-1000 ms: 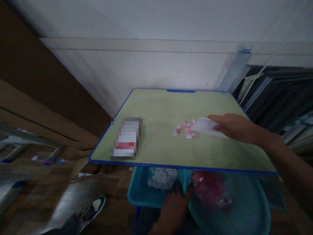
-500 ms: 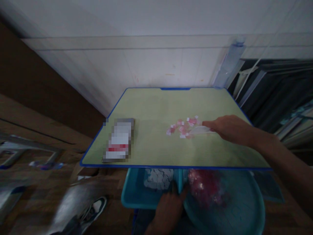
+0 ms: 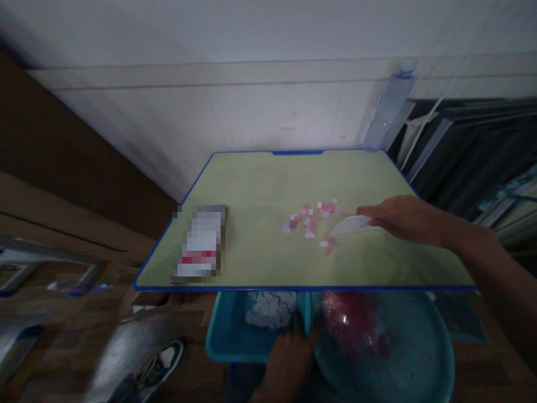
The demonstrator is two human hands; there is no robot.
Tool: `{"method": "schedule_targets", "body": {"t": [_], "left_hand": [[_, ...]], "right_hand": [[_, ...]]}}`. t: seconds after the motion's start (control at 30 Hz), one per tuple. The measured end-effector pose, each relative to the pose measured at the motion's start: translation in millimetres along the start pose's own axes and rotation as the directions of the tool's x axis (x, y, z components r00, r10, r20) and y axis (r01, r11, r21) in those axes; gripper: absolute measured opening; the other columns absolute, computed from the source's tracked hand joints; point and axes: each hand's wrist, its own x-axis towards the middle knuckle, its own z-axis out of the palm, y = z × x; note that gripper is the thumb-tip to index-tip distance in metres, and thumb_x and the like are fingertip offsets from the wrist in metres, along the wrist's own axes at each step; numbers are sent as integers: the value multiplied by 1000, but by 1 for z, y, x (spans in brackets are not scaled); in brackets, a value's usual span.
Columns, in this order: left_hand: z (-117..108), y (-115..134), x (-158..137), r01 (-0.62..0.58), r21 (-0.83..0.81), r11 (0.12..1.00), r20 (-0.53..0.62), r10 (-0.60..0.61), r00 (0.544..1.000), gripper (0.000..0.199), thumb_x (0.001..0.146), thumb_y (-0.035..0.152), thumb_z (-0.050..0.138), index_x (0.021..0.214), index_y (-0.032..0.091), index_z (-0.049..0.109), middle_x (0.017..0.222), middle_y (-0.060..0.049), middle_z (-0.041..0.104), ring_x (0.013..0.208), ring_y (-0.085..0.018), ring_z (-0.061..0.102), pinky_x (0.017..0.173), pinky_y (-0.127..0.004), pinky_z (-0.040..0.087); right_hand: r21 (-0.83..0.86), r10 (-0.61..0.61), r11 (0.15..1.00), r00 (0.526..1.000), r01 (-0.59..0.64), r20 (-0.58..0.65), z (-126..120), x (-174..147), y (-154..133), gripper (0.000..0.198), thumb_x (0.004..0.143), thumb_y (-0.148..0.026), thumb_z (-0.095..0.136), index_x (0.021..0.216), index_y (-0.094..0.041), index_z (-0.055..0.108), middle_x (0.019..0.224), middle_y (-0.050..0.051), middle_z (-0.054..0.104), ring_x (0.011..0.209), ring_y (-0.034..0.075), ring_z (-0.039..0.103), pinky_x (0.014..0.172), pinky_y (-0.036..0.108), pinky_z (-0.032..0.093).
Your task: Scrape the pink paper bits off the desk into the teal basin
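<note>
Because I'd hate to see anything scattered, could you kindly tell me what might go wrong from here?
The right hand holds a thin white piece close to the small pink pieces, so a sweep might scatter them. The pixelated object lies near the left edge of the table and could be knocked off. The left hand is low by the teal bin and round basin, so it might jostle either.

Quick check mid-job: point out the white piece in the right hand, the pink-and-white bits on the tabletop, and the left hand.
White piece (image 3: pixel 351 225): head view, middle of its exposed part.
Pink-and-white bits (image 3: pixel 311 225): head view, a bit near the group's middle.
Left hand (image 3: pixel 291 355): head view, back of the hand.
</note>
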Motion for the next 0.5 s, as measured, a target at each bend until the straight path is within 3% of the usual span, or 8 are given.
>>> {"method": "schedule_targets", "body": {"t": [0.13, 0.3, 0.5], "left_hand": [[4, -1, 0, -5, 12, 1000, -21, 5, 1000, 65, 88, 11, 37, 146, 35, 22, 136, -27, 45, 87, -29, 68, 72, -41, 55], [3, -1, 0, 0, 9, 1000, -14, 0, 1000, 67, 87, 11, 39, 147, 35, 20, 136, -27, 45, 86, -28, 68, 71, -41, 55], [0, 0, -1, 6, -18, 1000, 5, -6, 1000, 68, 86, 11, 40, 146, 36, 21, 138, -26, 44, 89, -29, 68, 73, -42, 55]], "right_hand": [[20, -28, 999, 999, 29, -19, -1, -4, -5, 31, 93, -21, 37, 112, -25, 61, 75, 3, 67, 68, 18, 62, 60, 29, 36], [-74, -68, 995, 993, 61, -100, 3, -12, -4, 36, 88, -12, 40, 115, -24, 60, 82, 4, 69, 72, 19, 63, 62, 30, 38], [-123, -127, 986, 988, 115, -90, -4, -15, -8, 44, 82, -6, 42, 119, -25, 57, 87, 3, 70, 75, 19, 64, 62, 30, 37]]}}
